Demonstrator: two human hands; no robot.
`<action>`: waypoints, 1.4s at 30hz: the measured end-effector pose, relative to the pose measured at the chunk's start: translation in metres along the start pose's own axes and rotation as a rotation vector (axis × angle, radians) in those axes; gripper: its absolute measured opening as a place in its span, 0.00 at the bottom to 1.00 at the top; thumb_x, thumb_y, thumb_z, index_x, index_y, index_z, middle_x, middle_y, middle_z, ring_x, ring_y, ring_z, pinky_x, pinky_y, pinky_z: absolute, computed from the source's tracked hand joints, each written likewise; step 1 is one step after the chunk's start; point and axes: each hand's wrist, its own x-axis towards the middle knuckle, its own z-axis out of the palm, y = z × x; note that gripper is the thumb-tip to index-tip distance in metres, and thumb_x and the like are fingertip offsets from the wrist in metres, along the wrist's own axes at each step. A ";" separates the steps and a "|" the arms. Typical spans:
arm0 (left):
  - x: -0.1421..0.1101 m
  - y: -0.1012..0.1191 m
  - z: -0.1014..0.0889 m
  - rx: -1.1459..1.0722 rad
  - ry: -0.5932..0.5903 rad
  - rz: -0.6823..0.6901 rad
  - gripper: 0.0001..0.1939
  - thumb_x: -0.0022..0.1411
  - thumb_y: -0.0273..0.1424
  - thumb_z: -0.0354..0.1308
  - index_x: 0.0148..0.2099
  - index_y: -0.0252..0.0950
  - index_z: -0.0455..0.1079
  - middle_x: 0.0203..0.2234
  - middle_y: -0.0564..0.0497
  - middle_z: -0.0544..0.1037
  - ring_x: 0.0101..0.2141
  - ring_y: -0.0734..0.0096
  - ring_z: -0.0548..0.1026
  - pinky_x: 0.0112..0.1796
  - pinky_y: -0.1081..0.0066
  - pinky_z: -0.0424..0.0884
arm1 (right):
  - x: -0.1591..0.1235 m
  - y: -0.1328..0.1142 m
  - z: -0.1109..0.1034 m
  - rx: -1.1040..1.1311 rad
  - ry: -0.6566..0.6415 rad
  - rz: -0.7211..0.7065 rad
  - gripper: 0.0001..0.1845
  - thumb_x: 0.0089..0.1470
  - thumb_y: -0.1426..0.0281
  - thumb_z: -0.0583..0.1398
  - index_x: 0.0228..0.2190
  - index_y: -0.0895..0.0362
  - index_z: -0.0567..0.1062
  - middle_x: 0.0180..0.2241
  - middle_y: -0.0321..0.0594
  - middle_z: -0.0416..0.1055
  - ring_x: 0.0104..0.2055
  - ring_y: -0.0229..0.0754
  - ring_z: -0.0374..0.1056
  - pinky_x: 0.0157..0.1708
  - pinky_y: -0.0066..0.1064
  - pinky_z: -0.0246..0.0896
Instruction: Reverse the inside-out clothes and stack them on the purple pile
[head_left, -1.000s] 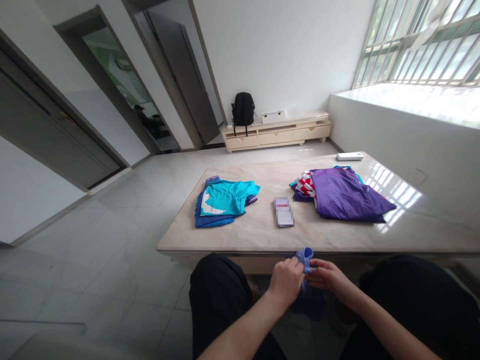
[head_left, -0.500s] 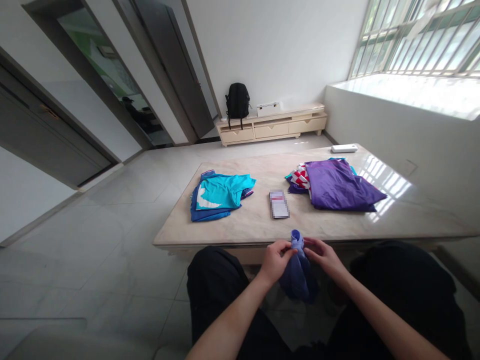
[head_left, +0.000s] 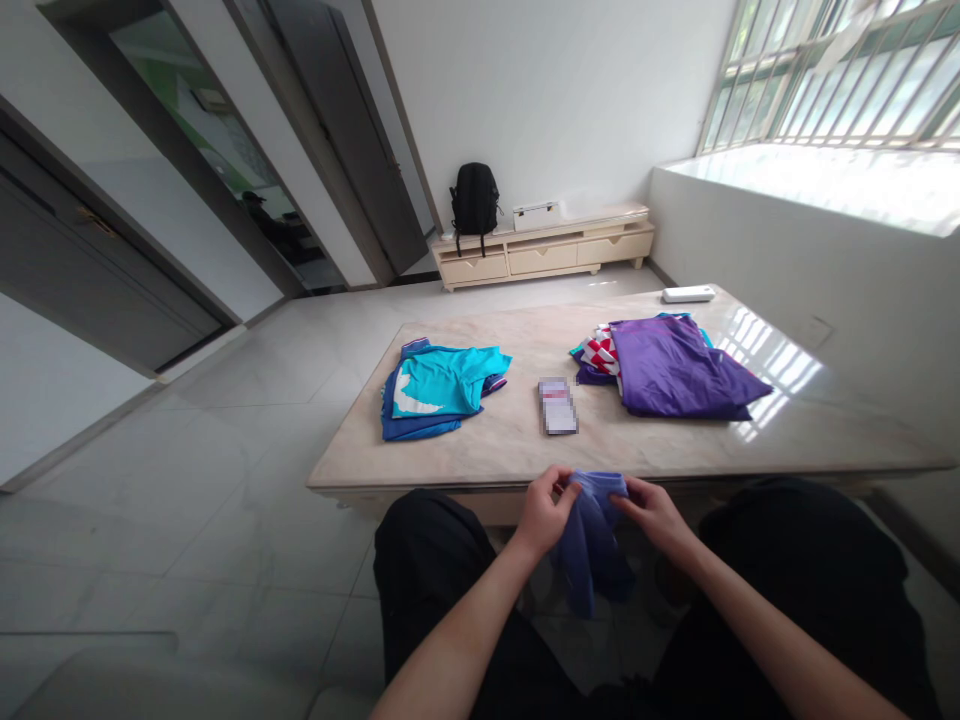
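Note:
Between my knees, just beyond the near edge of the table, hangs a small blue-violet garment (head_left: 596, 540). My left hand (head_left: 549, 508) pinches the left end of its top band. The right end of the band is pinched between thumb and fingers of my right hand (head_left: 654, 512). The band is drawn out wide and nearly level, while the lower cloth droops in loose folds. Whether it is a pair of shorts or another piece of clothing I cannot tell.
On the marble-look table (head_left: 465, 460), a turquoise garment (head_left: 450, 380) tops the left pile. Purple cloth (head_left: 667, 365) covers the right pile. A blurred-out flat rectangular item (head_left: 557, 405) lies between them. A white device (head_left: 688, 294) rests at the far right corner.
The top of the garment was bunched into a narrow neck; now its band is spread wide between my hands. Both hands have shifted only slightly.

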 end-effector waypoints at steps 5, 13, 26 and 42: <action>0.004 0.000 0.001 0.120 0.128 -0.006 0.09 0.70 0.37 0.55 0.41 0.37 0.73 0.37 0.47 0.77 0.41 0.61 0.74 0.46 0.64 0.68 | -0.004 -0.016 -0.006 -0.113 0.139 -0.124 0.13 0.59 0.58 0.63 0.35 0.55 0.78 0.38 0.42 0.75 0.42 0.47 0.70 0.42 0.35 0.65; -0.004 0.039 0.007 0.024 0.256 0.009 0.13 0.75 0.41 0.48 0.45 0.39 0.68 0.36 0.50 0.77 0.38 0.65 0.76 0.41 0.70 0.68 | -0.027 -0.099 -0.012 -0.395 0.285 -0.441 0.06 0.64 0.66 0.60 0.39 0.52 0.77 0.37 0.39 0.77 0.37 0.42 0.73 0.41 0.32 0.66; -0.020 0.108 -0.018 0.092 0.243 0.239 0.11 0.73 0.33 0.49 0.48 0.39 0.73 0.38 0.47 0.82 0.40 0.63 0.79 0.44 0.68 0.72 | -0.037 -0.146 -0.033 -0.158 -0.043 -0.057 0.26 0.50 0.53 0.70 0.45 0.57 0.80 0.39 0.44 0.81 0.39 0.51 0.75 0.38 0.37 0.73; -0.023 0.118 -0.027 0.257 0.366 0.348 0.12 0.74 0.33 0.49 0.52 0.40 0.73 0.42 0.46 0.84 0.42 0.64 0.82 0.44 0.70 0.74 | -0.028 -0.186 -0.012 -0.324 -0.084 -0.358 0.19 0.52 0.69 0.60 0.47 0.56 0.75 0.40 0.40 0.77 0.41 0.47 0.72 0.40 0.33 0.66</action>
